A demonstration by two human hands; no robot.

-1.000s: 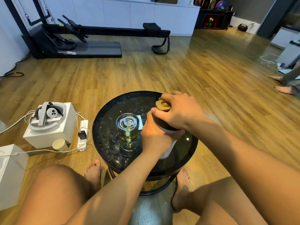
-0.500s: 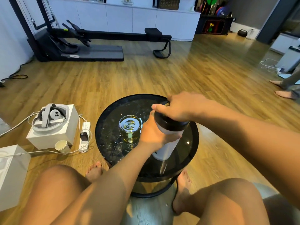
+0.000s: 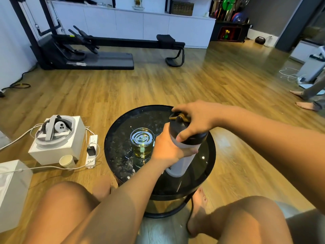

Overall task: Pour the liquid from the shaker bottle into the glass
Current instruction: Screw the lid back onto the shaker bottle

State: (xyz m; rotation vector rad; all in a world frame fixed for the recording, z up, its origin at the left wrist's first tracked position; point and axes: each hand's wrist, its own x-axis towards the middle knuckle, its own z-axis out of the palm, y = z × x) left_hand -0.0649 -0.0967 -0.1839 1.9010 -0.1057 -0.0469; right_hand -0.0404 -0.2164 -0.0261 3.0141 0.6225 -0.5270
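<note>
A white shaker bottle (image 3: 179, 164) with a black lid and a tan flip cap stands tilted over the round black glass table (image 3: 116, 138). My left hand (image 3: 167, 148) grips the bottle's body from the left. From above, my right hand (image 3: 195, 120) grips the black lid, thumb on its front. A clear glass (image 3: 142, 143) holding some yellow liquid stands on the table just left of the bottle, touching neither hand.
On the floor to the left are a white box (image 3: 58, 150) with a headset on it, a paper cup (image 3: 66, 161), a power strip (image 3: 91, 150) with cables, and another white box (image 3: 12, 189). My knees flank the table. Someone's bare feet (image 3: 306, 104) are at far right.
The bottle has risen and tilted a little in both hands. My right hand has shifted on the lid, so the tan flip cap shows again. The glass has not moved.
</note>
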